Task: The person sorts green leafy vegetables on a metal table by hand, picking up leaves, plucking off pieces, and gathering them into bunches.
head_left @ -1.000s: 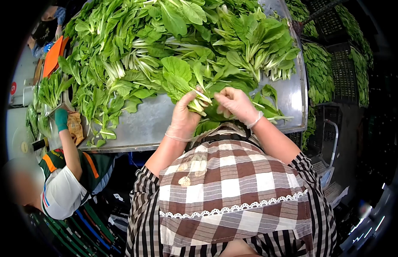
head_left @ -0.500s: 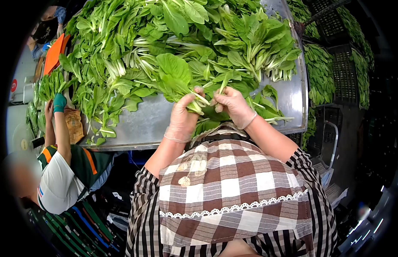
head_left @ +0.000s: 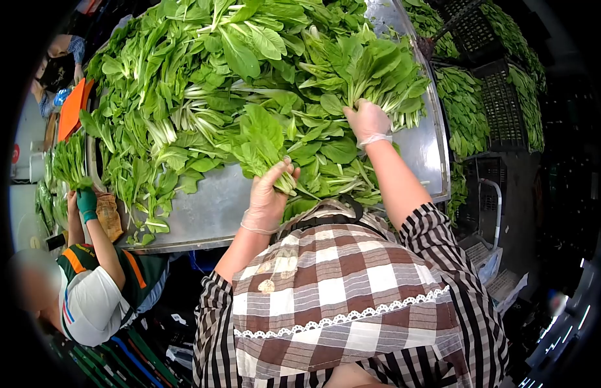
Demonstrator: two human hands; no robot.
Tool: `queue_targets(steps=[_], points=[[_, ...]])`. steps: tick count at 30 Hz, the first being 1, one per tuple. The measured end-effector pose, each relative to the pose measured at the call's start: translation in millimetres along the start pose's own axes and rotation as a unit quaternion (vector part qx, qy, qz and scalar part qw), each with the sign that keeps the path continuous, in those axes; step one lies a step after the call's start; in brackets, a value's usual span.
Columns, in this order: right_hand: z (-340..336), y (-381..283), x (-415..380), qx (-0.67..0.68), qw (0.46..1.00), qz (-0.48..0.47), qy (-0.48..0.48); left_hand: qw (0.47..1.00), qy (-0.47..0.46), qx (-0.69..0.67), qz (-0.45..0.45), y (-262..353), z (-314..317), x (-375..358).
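Observation:
My left hand [head_left: 269,194], in a thin clear glove, is closed round the pale stems of a small bunch of bok choy greens [head_left: 262,139], leaves pointing away from me. Further right, my gloved right hand [head_left: 369,121] reaches into the bok choy pile [head_left: 378,71]. Its fingers are curled at the stems there, with the fingertips partly hidden by leaves. Loose greens [head_left: 342,178] lie between my hands and near the front edge.
The metal table [head_left: 203,204] carries heaped greens. At left, a person [head_left: 97,278] in a green glove holds another bunch [head_left: 71,161] by an orange board [head_left: 74,110]. Black crates [head_left: 501,107] and leafy stacks [head_left: 465,110] stand right, above a trolley handle [head_left: 497,200].
My right hand has left the bunch and moved up and right to the pile. My left hand still holds its bunch, slightly lower. The view has shifted a little.

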State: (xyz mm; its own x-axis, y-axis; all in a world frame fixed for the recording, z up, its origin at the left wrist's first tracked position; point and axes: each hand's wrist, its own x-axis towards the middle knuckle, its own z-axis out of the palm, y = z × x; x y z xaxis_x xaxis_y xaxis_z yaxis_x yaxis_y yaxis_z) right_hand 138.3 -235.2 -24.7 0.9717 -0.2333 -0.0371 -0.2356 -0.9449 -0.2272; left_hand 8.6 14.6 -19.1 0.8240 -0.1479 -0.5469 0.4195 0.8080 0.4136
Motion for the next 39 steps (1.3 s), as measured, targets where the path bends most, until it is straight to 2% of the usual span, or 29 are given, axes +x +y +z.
queue_targets(steps=[1,4,5,6,8,9,12,15,23,26,27,28,29,30,31,34,35,36,37,38,39], points=[[4.7,-0.3,3.6,-0.013,1.000,0.005,-0.004,1.000,0.008,0.020,-0.002,-1.1,-0.7,1.0],[19.4,9.5,5.5,0.072,0.997,0.017,0.018,0.999,0.018,0.046,0.010,-1.2,1.4,-1.5],[23.9,13.4,3.6,0.130,0.991,0.008,0.032,0.999,0.014,0.051,0.010,-1.3,-4.2,1.2],[13.2,4.6,-3.7,0.213,0.976,0.036,-0.005,0.998,0.011,0.055,0.010,-0.5,-6.8,2.6],[-10.7,-10.4,-27.2,0.370,0.921,0.090,-0.082,0.999,0.031,0.026,0.007,0.0,-6.1,4.7],[-14.9,-12.7,-39.1,0.472,0.867,0.079,-0.140,0.999,0.043,0.012,0.006,0.5,-4.9,5.9],[-13.8,-14.8,-65.3,0.579,0.782,0.038,-0.228,0.998,0.054,-0.009,0.009,1.5,5.5,9.5],[-15.1,-14.2,-81.2,0.587,0.747,-0.015,-0.313,0.998,0.057,-0.013,0.014,1.9,13.4,11.2],[-22.8,-32.8,-102.3,0.618,0.673,-0.030,-0.405,0.999,0.013,-0.014,0.047,-2.3,20.7,10.7],[-24.4,-40.1,-107.6,0.579,0.707,-0.043,-0.404,0.999,0.003,0.014,0.038,-3.9,15.8,9.9],[-22.0,-40.5,-109.2,0.551,0.733,-0.037,-0.398,0.999,-0.007,0.011,0.048,-4.1,20.2,7.4],[-18.0,-41.0,-110.2,0.464,0.808,-0.140,-0.335,0.998,-0.018,0.025,0.056,-4.3,20.3,7.0],[-15.8,-42.4,-111.3,0.365,0.860,-0.239,-0.263,0.997,-0.030,0.039,0.064,-5.0,20.6,7.1],[-15.7,-43.1,-112.2,0.255,0.890,-0.330,-0.184,0.995,-0.043,0.053,0.070,-6.4,21.1,7.2],[-18.8,-42.4,-112.1,0.237,0.888,-0.309,-0.245,0.995,-0.020,0.078,0.057,-7.0,18.7,8.0],[-26.4,-31.9,-88.1,0.308,0.869,-0.299,-0.246,0.994,-0.028,0.100,0.043,-4.9,12.5,9.8],[-11.9,-21.1,-77.0,0.350,0.895,-0.248,-0.124,0.995,-0.027,0.088,0.027,-2.1,12.4,8.0],[-16.9,-17.2,-63.2,0.279,0.949,-0.126,-0.077,0.997,-0.016,0.077,0.023,-2.1,11.3,8.1],[-20.0,-12.0,-45.5,0.178,0.981,-0.069,-0.036,0.998,-0.006,0.068,0.018,-2.9,10.0,8.8],[-11.9,-3.6,-31.9,0.127,0.987,-0.069,0.070,0.998,0.004,0.059,0.013,-3.8,9.7,9.8],[-9.6,-1.3,-18.9,0.075,0.994,-0.029,0.076,0.998,0.014,0.057,0.003,-5.0,10.6,10.3]])
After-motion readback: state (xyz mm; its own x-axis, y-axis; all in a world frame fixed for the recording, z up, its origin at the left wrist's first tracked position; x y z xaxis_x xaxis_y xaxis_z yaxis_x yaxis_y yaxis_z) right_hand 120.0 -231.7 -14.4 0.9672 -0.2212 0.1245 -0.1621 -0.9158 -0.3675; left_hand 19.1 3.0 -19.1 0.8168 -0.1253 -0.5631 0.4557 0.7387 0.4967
